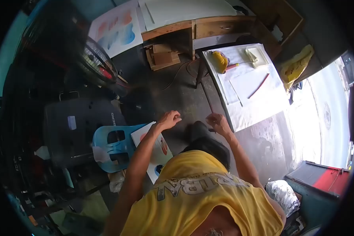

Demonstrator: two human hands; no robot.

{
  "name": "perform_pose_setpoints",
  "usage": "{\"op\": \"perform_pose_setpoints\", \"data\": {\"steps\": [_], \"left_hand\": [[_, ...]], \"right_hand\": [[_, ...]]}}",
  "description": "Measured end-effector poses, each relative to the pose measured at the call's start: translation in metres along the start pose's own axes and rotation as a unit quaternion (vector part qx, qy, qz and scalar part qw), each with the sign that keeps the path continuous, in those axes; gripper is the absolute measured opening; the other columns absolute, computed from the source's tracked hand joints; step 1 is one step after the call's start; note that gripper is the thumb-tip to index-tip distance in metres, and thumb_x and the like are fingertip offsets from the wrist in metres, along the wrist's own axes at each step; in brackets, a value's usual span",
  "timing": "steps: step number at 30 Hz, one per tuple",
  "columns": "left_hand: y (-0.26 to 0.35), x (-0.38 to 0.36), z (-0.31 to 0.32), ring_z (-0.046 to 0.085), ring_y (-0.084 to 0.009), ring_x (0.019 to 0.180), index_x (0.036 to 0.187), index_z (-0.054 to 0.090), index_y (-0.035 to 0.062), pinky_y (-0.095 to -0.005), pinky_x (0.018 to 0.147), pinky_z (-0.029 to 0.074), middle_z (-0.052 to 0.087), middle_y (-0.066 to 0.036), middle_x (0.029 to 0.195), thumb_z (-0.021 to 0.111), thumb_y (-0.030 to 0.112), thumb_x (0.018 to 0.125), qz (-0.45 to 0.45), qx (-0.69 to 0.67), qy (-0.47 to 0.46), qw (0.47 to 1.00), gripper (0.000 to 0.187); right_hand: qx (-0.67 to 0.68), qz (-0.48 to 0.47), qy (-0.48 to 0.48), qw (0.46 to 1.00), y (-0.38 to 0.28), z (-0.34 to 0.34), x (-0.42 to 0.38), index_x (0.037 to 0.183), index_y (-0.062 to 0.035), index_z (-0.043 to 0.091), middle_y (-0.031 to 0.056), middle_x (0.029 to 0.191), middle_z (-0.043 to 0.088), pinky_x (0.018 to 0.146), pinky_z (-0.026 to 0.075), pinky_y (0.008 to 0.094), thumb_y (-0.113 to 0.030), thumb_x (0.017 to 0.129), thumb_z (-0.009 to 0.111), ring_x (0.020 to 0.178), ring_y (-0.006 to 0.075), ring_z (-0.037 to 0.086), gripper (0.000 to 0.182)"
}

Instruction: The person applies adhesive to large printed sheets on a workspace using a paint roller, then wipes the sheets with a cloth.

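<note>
Fingers of the right hand (218,122) are pinched on a thin stick (211,107) beside the white-covered surface (259,98), while the left hand (168,119) is loosely curled, empty, above printed sheets (155,151), which are untouched.

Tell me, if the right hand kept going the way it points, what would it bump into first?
Probably the white-covered table. The right hand, holding a thin stick, points up and ahead, close beside the table's near edge, though depth is hard to judge here.
</note>
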State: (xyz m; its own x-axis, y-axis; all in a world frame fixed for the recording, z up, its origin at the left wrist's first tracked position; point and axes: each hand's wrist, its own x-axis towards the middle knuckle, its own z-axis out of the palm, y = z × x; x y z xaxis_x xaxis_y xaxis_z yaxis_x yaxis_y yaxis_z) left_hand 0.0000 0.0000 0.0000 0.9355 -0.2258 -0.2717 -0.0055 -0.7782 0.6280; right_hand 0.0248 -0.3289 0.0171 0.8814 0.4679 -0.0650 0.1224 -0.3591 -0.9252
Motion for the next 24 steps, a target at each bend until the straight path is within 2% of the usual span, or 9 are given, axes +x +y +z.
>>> {"op": "perform_pose_setpoints", "data": {"steps": [2, 6, 9, 12, 13, 15, 19, 21, 24], "left_hand": [[-0.003, -0.002, -0.006, 0.072, -0.0322, 0.095, 0.123, 0.069, 0.0041, -0.0410, 0.086, 0.057, 0.073, -0.016, 0.114, 0.075, 0.028, 0.094, 0.006, -0.002, 0.021, 1.000, 0.038], [-0.047, 0.144, -0.074, 0.069, -0.0354, 0.110, 0.118, 0.069, 0.0024, -0.0434, 0.094, 0.055, 0.072, -0.018, 0.114, 0.076, 0.024, 0.093, -0.038, -0.030, 0.011, 0.999, 0.034], [-0.089, 0.228, -0.123, 0.067, -0.0358, 0.115, 0.122, 0.067, 0.0043, -0.0445, 0.098, 0.054, 0.070, -0.018, 0.120, 0.075, 0.025, 0.094, -0.030, 0.020, 0.032, 0.999, 0.035], [-0.128, 0.307, -0.165, 0.053, -0.0394, 0.135, 0.132, 0.062, 0.0116, -0.0489, 0.111, 0.045, 0.059, -0.019, 0.139, 0.074, 0.031, 0.095, -0.051, 0.040, 0.007, 0.998, 0.043], [-0.134, 0.326, -0.180, 0.055, -0.0396, 0.130, 0.131, 0.062, 0.0108, -0.0482, 0.107, 0.047, 0.061, -0.019, 0.134, 0.076, 0.027, 0.093, -0.029, 0.035, 0.055, 0.997, 0.043], [-0.130, 0.350, -0.216, 0.059, -0.0404, 0.119, 0.126, 0.063, 0.0064, -0.0471, 0.100, 0.050, 0.062, -0.018, 0.124, 0.080, 0.019, 0.088, 0.039, 0.014, 0.136, 0.990, 0.043], [-0.159, 0.415, -0.277, 0.059, -0.0389, 0.125, 0.129, 0.063, 0.0053, -0.0457, 0.103, 0.050, 0.058, -0.017, 0.135, 0.079, 0.021, 0.090, 0.037, 0.058, 0.110, 0.992, 0.045], [-0.189, 0.456, -0.304, 0.056, -0.0398, 0.129, 0.133, 0.060, 0.0054, -0.0462, 0.107, 0.049, 0.053, -0.018, 0.142, 0.078, 0.019, 0.090, 0.037, 0.072, 0.090, 0.993, 0.049], [-0.249, 0.520, -0.324, 0.049, -0.0424, 0.135, 0.138, 0.058, 0.0066, -0.0499, 0.110, 0.046, 0.048, -0.019, 0.147, 0.078, 0.019, 0.090, 0.075, 0.084, 0.112, 0.987, 0.053]], "right_hand": [[0.056, -0.004, -0.004, 0.998, -0.013, 0.007, 0.008, 0.107, 0.0018, 0.072, 0.0128, 0.095, 0.078, 0.084, 0.058, 0.0344, -0.009, 0.092, 0.074, 0.090, 0.0240, 0.076, 0.018], [0.136, 0.020, -0.052, 0.989, 0.018, -0.008, 0.162, 0.105, 0.0024, 0.071, 0.0107, 0.091, 0.075, 0.079, 0.056, 0.0321, -0.008, 0.094, 0.069, 0.085, 0.0151, 0.071, 0.016], [0.148, 0.027, -0.046, 0.987, 0.042, -0.009, 0.257, 0.109, 0.0032, 0.071, 0.0099, 0.092, 0.073, 0.077, 0.055, 0.0316, -0.012, 0.096, 0.068, 0.086, 0.0152, 0.069, 0.020], [0.313, 0.116, -0.002, 0.943, 0.030, -0.025, 0.338, 0.118, 0.0053, 0.066, 0.0094, 0.101, 0.070, 0.086, 0.056, 0.0337, -0.015, 0.097, 0.071, 0.094, 0.0183, 0.069, 0.030], [0.321, 0.104, 0.028, 0.941, 0.004, -0.036, 0.363, 0.113, 0.0074, 0.067, 0.0106, 0.094, 0.071, 0.080, 0.056, 0.0320, -0.015, 0.094, 0.073, 0.091, 0.0174, 0.069, 0.030], [0.370, 0.108, 0.002, 0.923, 0.005, -0.056, 0.415, 0.115, 0.0088, 0.067, 0.0142, 0.104, 0.069, 0.090, 0.058, 0.0348, -0.024, 0.096, 0.071, 0.095, 0.0230, 0.071, 0.038], [0.389, 0.186, 0.060, 0.900, 0.026, -0.088, 0.537, 0.119, 0.0064, 0.068, 0.0142, 0.099, 0.070, 0.091, 0.058, 0.0361, -0.024, 0.095, 0.071, 0.098, 0.0233, 0.071, 0.039], [0.233, 0.028, 0.064, 0.970, 0.056, -0.109, 0.602, 0.120, 0.0051, 0.068, 0.0155, 0.101, 0.071, 0.090, 0.059, 0.0382, -0.020, 0.097, 0.069, 0.098, 0.0243, 0.072, 0.034], [0.283, -0.009, 0.103, 0.954, 0.141, -0.117, 0.688, 0.121, 0.0039, 0.067, 0.0175, 0.105, 0.073, 0.089, 0.060, 0.0412, -0.010, 0.099, 0.067, 0.098, 0.0255, 0.072, 0.026]]}}
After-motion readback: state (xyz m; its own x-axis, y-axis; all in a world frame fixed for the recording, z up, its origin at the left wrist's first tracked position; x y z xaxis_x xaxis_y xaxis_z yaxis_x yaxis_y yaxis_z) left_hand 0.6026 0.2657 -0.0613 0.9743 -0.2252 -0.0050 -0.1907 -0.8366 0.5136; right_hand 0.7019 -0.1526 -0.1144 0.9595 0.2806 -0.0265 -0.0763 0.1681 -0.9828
